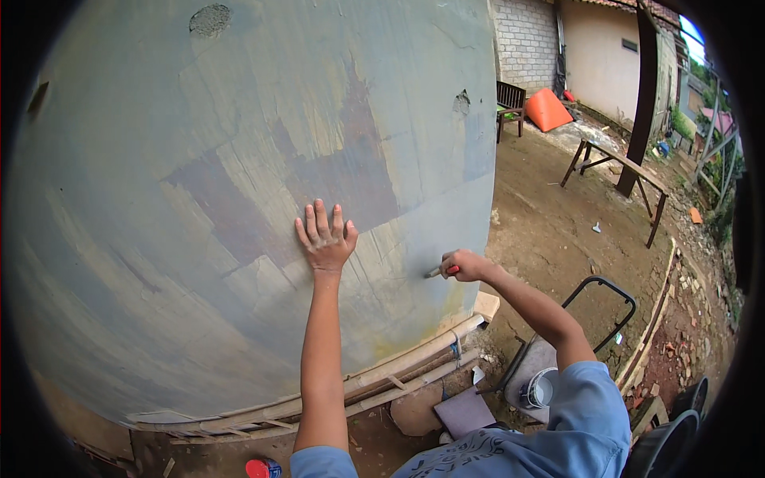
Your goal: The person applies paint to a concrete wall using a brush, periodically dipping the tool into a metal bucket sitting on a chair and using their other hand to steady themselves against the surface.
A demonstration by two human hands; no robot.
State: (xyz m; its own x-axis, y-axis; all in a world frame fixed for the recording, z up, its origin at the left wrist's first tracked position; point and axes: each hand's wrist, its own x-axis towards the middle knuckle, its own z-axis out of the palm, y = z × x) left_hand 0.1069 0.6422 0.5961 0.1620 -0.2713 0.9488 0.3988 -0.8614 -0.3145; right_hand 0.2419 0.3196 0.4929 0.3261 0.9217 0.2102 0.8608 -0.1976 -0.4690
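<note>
Wall (434, 179) is probably needing flat, even strokes, right hand (464, 264) clasping a red-handled tool (433, 272), left hand (327, 245) bracing splayed and empty.

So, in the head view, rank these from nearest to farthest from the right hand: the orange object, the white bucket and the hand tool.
From the right hand:
1. Hand tool: nearest, held in that hand.
2. White bucket: below and to the right of the hand.
3. Orange object: farthest, across the yard at upper right.
</note>
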